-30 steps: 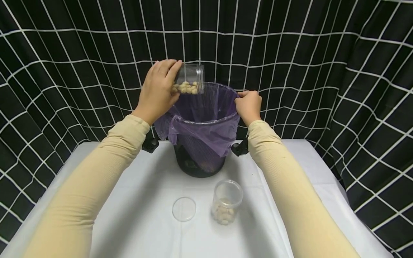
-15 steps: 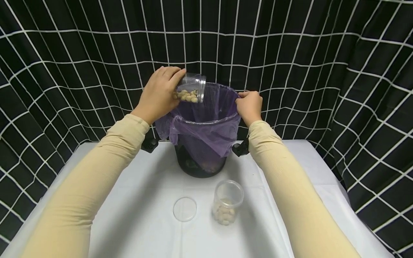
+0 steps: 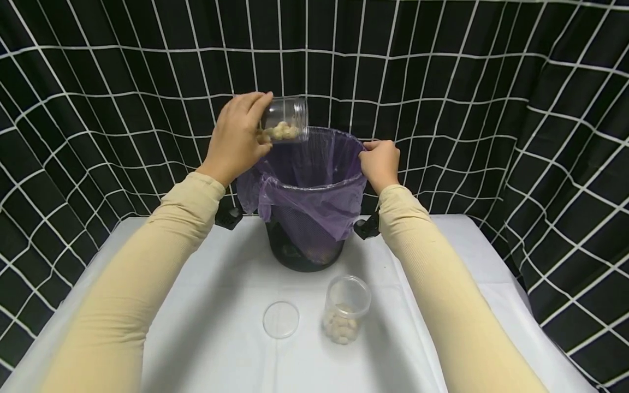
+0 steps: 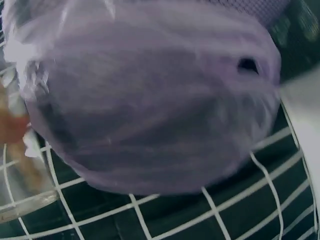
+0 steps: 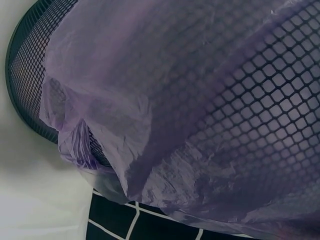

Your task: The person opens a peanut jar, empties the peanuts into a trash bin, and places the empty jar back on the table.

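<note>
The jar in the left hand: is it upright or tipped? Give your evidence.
Tipped. The left hand holds the jar on its side, mouth facing over the purple-lined bin, pale pieces lying along its lower wall.

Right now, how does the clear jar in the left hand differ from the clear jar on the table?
The held clear plastic jar lies tipped sideways over the purple-lined black mesh bin, gripped by the left hand; the clear plastic jar on the white table stands upright, untouched. Both are lidless and hold pale nuts.

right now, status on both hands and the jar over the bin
Left hand grips tilted jar of pale pieces, mouth over the bin liner. Right hand holds the liner rim. Nothing blocking; second jar and lid stand apart on table.
</note>
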The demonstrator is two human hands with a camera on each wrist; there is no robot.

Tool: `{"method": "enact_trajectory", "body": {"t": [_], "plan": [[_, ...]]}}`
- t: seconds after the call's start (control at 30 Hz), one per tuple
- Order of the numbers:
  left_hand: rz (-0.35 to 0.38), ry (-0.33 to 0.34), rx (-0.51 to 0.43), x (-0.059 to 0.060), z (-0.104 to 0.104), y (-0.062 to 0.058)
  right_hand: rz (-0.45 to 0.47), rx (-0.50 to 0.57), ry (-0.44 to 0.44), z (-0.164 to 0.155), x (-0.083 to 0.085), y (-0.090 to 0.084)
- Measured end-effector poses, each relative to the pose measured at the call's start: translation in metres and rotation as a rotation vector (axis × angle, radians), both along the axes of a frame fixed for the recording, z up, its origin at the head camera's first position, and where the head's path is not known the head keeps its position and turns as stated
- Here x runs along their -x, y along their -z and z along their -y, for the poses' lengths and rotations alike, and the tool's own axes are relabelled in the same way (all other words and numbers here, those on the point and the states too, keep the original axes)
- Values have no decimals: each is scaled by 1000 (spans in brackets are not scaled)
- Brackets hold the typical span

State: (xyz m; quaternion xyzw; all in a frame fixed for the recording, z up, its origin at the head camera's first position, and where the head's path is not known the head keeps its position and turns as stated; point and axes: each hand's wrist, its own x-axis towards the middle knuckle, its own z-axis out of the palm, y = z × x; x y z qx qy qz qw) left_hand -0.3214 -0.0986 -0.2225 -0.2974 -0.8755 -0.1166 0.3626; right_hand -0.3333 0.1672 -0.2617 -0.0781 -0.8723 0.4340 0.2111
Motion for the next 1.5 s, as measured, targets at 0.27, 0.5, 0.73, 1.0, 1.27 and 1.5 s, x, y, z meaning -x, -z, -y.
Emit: {"method": "enact_trajectory", "body": {"t": [0.27,0.5,0.73,1.0,1.27,1.5], "plan": [[-6,26,75,1,-1,-2,-1,-7,3,0,-1,-2],[-61,26,96,1,-6,2,8,-5,12,-2,0,0],[-72,18,49,-2,-6,-1,8,-7,12,0,2,0],[-80,36,78,-4,-7,-3,7,-1,5,2,0,-2],[-125,-18,26,-6,-4,-7,-4,-8,-7,3,0,0],[-68,33,127,-5,-4,-6,-3,6,-5,1,-1,-1]]}}
